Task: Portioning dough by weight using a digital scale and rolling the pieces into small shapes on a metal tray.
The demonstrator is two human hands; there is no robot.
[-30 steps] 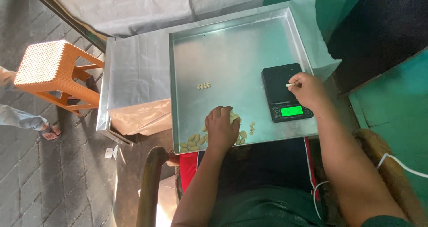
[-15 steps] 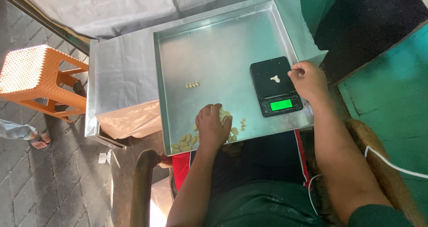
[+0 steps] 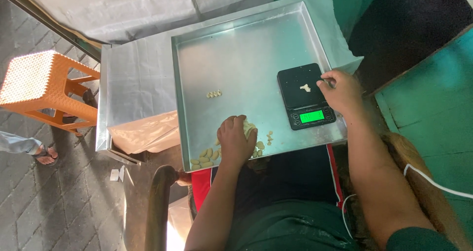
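The left hand (image 3: 236,140) is curled knuckles-up over a lump of pale dough (image 3: 249,127) near the front edge of the metal tray (image 3: 246,49); its fingers are closed around the lump, which peeks out on the right side of the fist. The right hand (image 3: 340,90) rests at the right edge of the black kitchen scale (image 3: 304,95), fingers bent inward with the tips pinched together; whether anything sits between them cannot be told. On the scale's platform lies a small dough piece (image 3: 305,88), its long axis roughly across the platform, pointing toward the right fingertips. The scale's long axis runs away from the person, its green display (image 3: 312,116) at the near end. Shaped dough pieces (image 3: 203,159) lie scattered around the left fist, and a short row of pieces (image 3: 214,94) sits mid-tray, running left to right. An orange stool (image 3: 39,86) stands well apart at left.
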